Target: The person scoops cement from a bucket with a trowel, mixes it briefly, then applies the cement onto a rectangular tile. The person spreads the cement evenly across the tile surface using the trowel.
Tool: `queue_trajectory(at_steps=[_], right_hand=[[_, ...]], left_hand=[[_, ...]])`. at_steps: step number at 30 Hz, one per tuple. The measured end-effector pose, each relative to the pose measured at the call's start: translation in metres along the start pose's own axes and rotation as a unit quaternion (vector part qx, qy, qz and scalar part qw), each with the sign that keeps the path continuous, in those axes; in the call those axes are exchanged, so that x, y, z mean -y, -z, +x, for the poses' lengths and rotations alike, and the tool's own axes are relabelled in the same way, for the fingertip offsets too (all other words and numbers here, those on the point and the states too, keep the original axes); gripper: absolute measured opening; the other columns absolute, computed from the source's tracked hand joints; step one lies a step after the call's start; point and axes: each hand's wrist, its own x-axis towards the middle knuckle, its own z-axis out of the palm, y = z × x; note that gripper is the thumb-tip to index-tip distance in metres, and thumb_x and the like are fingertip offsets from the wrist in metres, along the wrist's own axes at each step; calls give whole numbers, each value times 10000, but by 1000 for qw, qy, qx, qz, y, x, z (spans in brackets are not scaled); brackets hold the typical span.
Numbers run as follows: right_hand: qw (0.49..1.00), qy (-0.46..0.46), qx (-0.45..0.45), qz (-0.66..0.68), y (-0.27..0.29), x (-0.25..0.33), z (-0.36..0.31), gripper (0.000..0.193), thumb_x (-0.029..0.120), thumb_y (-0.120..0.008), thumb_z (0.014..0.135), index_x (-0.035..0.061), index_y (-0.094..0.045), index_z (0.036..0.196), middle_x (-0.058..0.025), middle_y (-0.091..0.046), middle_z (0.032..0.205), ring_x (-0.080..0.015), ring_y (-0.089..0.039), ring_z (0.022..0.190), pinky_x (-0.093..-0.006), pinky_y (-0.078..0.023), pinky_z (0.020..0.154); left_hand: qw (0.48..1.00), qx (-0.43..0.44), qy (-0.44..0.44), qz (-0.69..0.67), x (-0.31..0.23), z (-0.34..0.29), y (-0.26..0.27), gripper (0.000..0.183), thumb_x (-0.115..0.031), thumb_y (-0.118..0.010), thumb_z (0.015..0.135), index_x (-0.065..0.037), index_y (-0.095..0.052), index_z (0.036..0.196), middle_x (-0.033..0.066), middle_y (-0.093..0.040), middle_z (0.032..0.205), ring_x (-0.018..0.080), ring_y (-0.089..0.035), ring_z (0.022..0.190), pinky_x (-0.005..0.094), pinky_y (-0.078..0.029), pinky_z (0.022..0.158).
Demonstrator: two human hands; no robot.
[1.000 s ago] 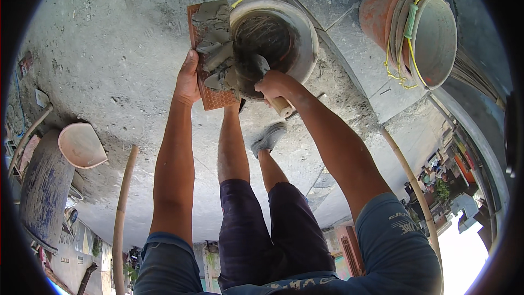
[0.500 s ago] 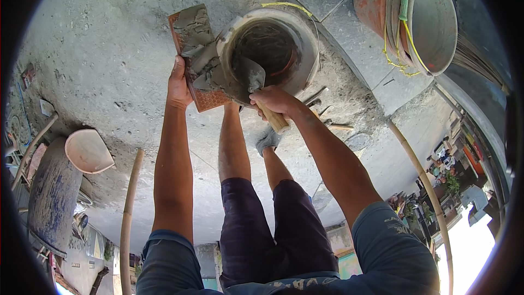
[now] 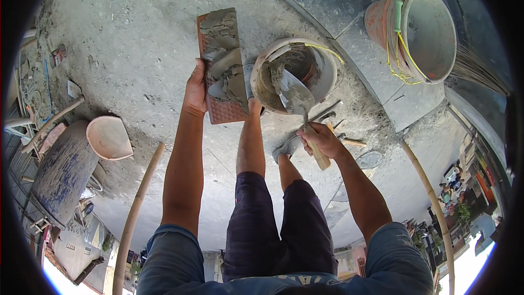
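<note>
My left hand grips the left edge of a reddish-brown tile, thumb on its face. Wet grey mortar lies in ridges over most of that face; a textured strip at the near end is bare. Closed round a wooden handle, my right hand holds a trowel. Its blade is over the bucket, with some mortar near the tip. Mortar coats the inside of this bucket, and a yellow cord runs along its rim.
Stacked buckets lie tipped at the right, near a bundle of thin sticks. Tools with wooden handles rest on the floor beyond my right hand. At the left are a cut pale container and a blue drum. Bamboo poles flank me.
The trowel has drawn back from the tile's side, toward me and rightward. The tile now stands apart from the bucket, held more upright in view, with mortar spread further along it.
</note>
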Motion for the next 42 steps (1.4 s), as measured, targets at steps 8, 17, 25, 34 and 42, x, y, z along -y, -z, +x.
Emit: queue_trajectory(at_steps=[8, 17, 25, 34, 42], right_hand=[[997, 57, 50, -30, -35, 28, -141, 185, 115, -599, 877, -11, -604, 1012, -51, -560, 734, -131, -544, 578, -281, -455, 533], [577, 595, -78, -554, -135, 70, -299, 318, 105, -696, 728, 57, -627, 1034, -103, -636, 914, -267, -634, 788, -353, -517, 712], [459, 521, -156, -702, -118, 55, -382, 355, 237, -672, 750, 76, -606, 1059, -124, -627, 1009, -313, -615, 885, -425, -497, 774], [603, 498, -296, -548, -201, 18, -571, 347, 219, -723, 777, -6, -565, 987, -190, -597, 830, -415, -592, 762, -430, -486, 671], [393, 489, -296, -720, -288, 30, -679, 354, 355, -679, 819, 10, -599, 830, -139, -589, 790, -340, -608, 721, -414, -486, 628]], left_hand=[[996, 55, -32, -65, -33, -99, -105, 574, -467, -476, 956, -22, -469, 1319, 124, -574, 1261, 251, -568, 1127, 394, -460, 968], [982, 146, -24, -122, -67, -307, -266, 549, -425, -486, 962, -2, -462, 1312, 166, -575, 1237, 275, -586, 1096, 420, -485, 946], [989, 120, -37, -82, -82, -491, -326, 477, -388, -429, 993, -13, -465, 1284, 176, -598, 1159, 276, -636, 997, 429, -553, 833], [966, 154, -150, -143, -94, -563, -307, 526, -424, -356, 1004, -39, -395, 1361, 225, -527, 1268, 315, -550, 1156, 473, -485, 941], [880, 397, -143, -217, -105, -590, -316, 773, -624, -271, 940, -52, -253, 1461, 280, -409, 1384, 406, -420, 1280, 524, -382, 1032]])
